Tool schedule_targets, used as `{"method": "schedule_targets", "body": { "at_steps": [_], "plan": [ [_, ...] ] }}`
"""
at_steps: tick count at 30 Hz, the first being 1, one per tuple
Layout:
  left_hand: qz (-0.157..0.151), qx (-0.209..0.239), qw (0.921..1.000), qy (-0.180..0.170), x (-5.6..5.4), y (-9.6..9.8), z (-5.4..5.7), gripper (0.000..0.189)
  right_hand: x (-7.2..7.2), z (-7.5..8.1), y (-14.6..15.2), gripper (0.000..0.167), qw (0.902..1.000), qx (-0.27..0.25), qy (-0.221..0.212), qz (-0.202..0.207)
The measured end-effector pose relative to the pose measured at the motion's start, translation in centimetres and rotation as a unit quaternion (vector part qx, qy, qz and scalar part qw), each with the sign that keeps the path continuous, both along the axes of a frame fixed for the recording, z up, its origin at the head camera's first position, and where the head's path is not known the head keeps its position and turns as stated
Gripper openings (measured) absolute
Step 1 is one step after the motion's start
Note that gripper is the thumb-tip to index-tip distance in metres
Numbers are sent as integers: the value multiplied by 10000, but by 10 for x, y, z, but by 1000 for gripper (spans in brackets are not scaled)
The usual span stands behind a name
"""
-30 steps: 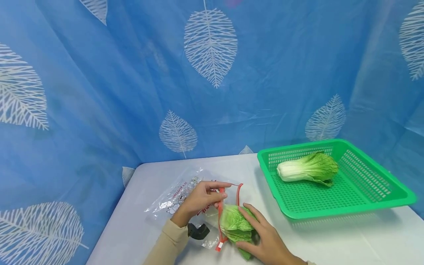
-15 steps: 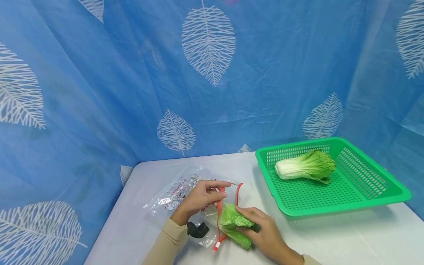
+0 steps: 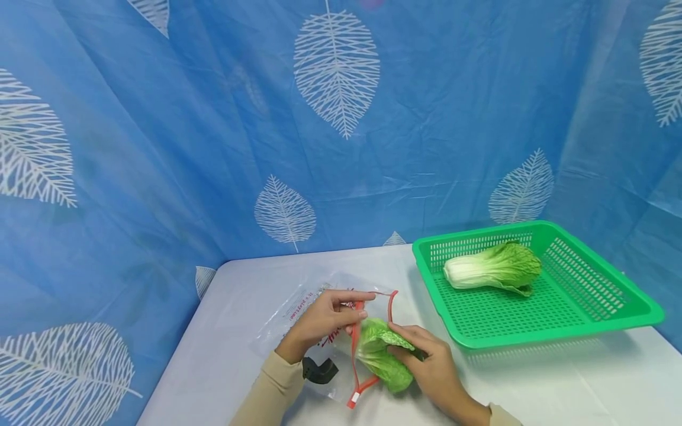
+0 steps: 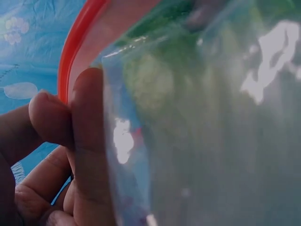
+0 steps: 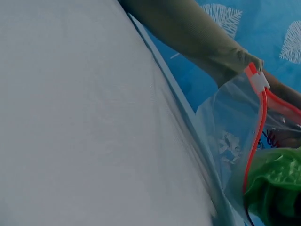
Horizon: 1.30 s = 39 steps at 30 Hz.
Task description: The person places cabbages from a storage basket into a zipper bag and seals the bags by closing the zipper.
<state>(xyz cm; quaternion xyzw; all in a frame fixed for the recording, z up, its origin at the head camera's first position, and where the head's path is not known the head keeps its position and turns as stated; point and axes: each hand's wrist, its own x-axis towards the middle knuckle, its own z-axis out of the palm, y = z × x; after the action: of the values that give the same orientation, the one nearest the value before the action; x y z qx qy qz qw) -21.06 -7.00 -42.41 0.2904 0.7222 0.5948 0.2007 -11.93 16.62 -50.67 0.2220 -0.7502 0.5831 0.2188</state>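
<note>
In the head view my left hand (image 3: 324,319) pinches the red zip edge (image 3: 355,349) of a clear, printed zip bag (image 3: 290,313). The left wrist view shows thumb and finger meeting at the red rim (image 4: 64,70), with the bag's plastic stretched beside them. A Chinese cabbage (image 3: 385,362) lies partly inside the bag, its leafy end sticking out through the mouth. My right hand (image 3: 434,361) grips those green leaves. In the right wrist view the white zip slider (image 5: 259,82) and leaves (image 5: 275,181) show at the edge; the right hand is out of that frame.
A green plastic basket (image 3: 559,336) stands at the right of the white table (image 3: 266,278), holding another Chinese cabbage (image 3: 492,269). A black wrist-camera mount (image 3: 319,371) sits under the left wrist. A blue leaf-patterned curtain (image 3: 442,118) surrounds the table.
My right hand has shifted its hold on the leaves, and the leafy end has moved up a little. The bag's far left end has drawn rightwards. My left hand has stayed at the zip edge.
</note>
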Motion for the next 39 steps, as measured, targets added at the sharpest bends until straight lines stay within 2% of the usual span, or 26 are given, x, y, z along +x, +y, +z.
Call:
{"method": "schedule_targets", "body": {
  "at_steps": [5,8,11,15,20,25,29,31,35,37,39],
  "plan": [
    [-63,172,9998,32,0,1,1,39,-7,11,-2,47,9999,-159,-47,-27],
    [-114,310,9995,-14,3,0,-1,41,-10,15,-6,45,9993,-329,-125,101],
    [-59,500,9986,-151,5,-3,-3,40,-13,17,-12,42,9975,-555,-365,248],
    [21,762,9968,-225,3,-5,-4,41,-18,16,-18,40,9936,-757,-811,195],
    [-150,1047,9943,-142,-3,-3,-2,42,-25,19,-24,38,9918,-644,-1060,305],
    [-269,1159,9928,-133,-3,-1,-5,44,-25,16,-29,47,9933,298,-1103,-183],
    [-158,1144,9932,-123,-1,-5,-6,44,-19,9,-25,53,9902,909,-916,-534],
    [-11,1163,9932,-33,0,-8,-3,43,-17,7,-21,49,9921,861,-644,-650],
    [238,1293,9913,73,0,-15,5,42,-14,8,-10,32,9943,377,-162,-980],
    [313,1352,9903,108,0,-19,8,43,-13,8,-6,29,9938,54,-215,-1092],
    [326,1444,9889,107,1,-22,12,43,-13,7,-4,28,9925,-243,-488,-1093]
  ]
}}
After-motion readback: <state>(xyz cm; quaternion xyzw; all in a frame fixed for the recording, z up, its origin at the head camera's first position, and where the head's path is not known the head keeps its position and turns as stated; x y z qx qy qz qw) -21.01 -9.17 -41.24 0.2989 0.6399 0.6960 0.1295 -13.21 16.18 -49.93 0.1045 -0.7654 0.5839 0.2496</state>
